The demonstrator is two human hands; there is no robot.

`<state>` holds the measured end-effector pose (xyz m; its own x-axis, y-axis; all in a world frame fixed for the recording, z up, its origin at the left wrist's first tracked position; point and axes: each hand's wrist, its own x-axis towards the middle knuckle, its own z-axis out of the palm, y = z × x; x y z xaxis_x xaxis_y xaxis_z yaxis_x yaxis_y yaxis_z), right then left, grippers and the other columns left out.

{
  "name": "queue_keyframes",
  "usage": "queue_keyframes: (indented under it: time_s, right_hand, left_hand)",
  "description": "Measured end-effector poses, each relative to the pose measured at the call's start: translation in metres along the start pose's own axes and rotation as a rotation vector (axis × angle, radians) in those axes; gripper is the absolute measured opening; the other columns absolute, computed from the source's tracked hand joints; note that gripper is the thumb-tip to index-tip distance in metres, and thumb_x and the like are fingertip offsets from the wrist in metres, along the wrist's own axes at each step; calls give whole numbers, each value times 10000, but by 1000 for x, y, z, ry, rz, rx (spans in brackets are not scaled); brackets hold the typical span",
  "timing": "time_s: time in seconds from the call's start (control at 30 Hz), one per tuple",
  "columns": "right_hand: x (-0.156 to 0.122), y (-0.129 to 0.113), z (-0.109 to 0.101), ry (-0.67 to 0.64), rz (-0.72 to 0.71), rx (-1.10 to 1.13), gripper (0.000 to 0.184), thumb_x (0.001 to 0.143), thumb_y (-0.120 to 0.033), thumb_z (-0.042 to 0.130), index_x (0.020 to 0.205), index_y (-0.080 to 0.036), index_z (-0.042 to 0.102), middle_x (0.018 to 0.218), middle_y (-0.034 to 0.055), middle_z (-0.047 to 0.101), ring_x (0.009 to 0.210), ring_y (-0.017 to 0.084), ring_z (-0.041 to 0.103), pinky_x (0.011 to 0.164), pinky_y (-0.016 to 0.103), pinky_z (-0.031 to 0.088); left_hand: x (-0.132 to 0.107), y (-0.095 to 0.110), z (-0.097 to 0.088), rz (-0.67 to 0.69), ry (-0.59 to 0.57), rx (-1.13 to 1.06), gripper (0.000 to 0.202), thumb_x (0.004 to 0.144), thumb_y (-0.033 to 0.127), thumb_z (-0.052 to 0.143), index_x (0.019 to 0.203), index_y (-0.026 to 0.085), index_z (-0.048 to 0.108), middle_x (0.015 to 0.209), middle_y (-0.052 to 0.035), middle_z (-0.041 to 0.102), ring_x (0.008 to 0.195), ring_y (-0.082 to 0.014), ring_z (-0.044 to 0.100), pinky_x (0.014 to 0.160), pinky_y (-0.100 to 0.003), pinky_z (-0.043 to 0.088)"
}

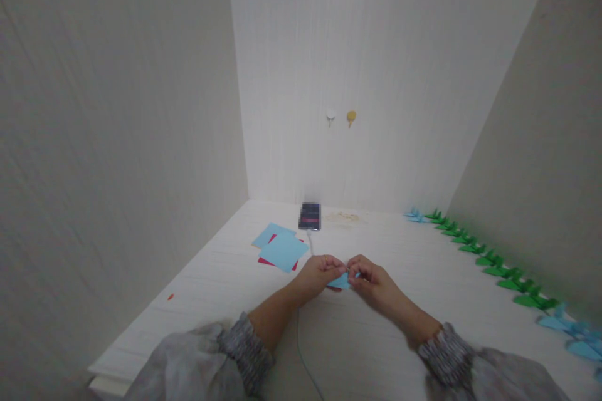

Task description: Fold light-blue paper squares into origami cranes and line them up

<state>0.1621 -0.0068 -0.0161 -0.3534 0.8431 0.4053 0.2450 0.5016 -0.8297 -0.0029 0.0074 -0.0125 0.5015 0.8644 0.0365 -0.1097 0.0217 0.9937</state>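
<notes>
My left hand and my right hand meet over the middle of the table, fingertips almost touching. Between them is a small piece of folded light-blue paper, pinched by the fingers of both hands. Its upper part is hidden behind my fingers. A bit of dark red shows just under its lower edge. To the left of my left hand lie square sheets of light-blue paper, with red paper sticking out beneath them.
A phone with a white cable stands near the back wall. Green folded paper cranes line the right side, with light-blue cranes at the near end. Two hooks are on the wall. An orange scrap lies at left.
</notes>
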Motion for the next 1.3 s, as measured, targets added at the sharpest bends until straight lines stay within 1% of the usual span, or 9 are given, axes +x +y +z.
queue_keyframes:
  time_s: [0.2,0.33,0.6,0.73,0.83,0.93,1.07,1.23,1.3]
  right_hand:
    - [1,0,1,17,23,-7,128,692,-279,544,614,-177,536,777,36,509,708,145,482,631,256,376]
    - [1,0,1,33,45,-13,154,693,-294,539,602,-170,532,767,36,516,695,142,483,617,252,371]
    - [2,-3,2,36,74,-161,177,671,-296,533,556,-165,501,690,27,526,629,135,472,569,245,364]
    - [2,-3,4,68,101,-184,137,662,-257,530,564,-164,508,694,25,520,623,134,469,559,244,363]
    - [2,-1,4,81,113,-178,136,656,-254,532,556,-166,505,679,18,517,609,130,466,551,239,361]
    - [2,1,5,88,146,-119,138,644,-278,551,573,-167,510,649,12,530,597,127,471,539,233,358]
    - [2,1,6,111,269,63,171,604,-320,592,601,-168,516,559,-7,527,516,109,458,470,218,328]
    - [2,-2,6,129,322,322,176,572,-257,633,667,-163,519,477,-57,480,441,74,426,450,202,308]
    - [2,-3,4,144,323,358,171,572,-239,639,679,-160,530,473,-63,483,437,67,425,449,196,304]
  left_hand:
    - [0,-1,0,20,-2,-4,334,601,382,587,771,96,560,616,-22,576,532,-90,527,552,-253,449]
    - [-1,1,0,-2,-23,-36,338,574,349,619,788,97,552,613,-15,573,535,-86,529,572,-260,452]
    - [1,-2,1,-27,-17,-10,361,548,366,628,778,98,554,598,-7,561,537,-84,519,566,-267,455]
    - [-1,-2,1,-5,-24,31,373,491,288,676,800,114,560,617,0,566,531,-75,513,548,-231,433]
    - [-1,-2,1,-14,-11,36,367,471,247,687,792,120,566,627,-5,576,534,-84,523,553,-240,433]
    - [-1,-2,0,-30,-2,-16,356,476,237,684,788,116,565,651,-18,587,565,-101,545,588,-269,446]
    - [-2,-2,-1,-26,1,-83,357,466,212,687,784,115,558,649,-13,591,579,-108,554,616,-291,450]
    - [-2,2,0,-35,24,-103,346,459,198,690,766,113,555,647,-16,598,579,-113,558,621,-288,444]
    - [-2,3,1,-37,37,-110,350,449,196,694,758,111,554,647,-19,600,576,-115,559,616,-286,444]
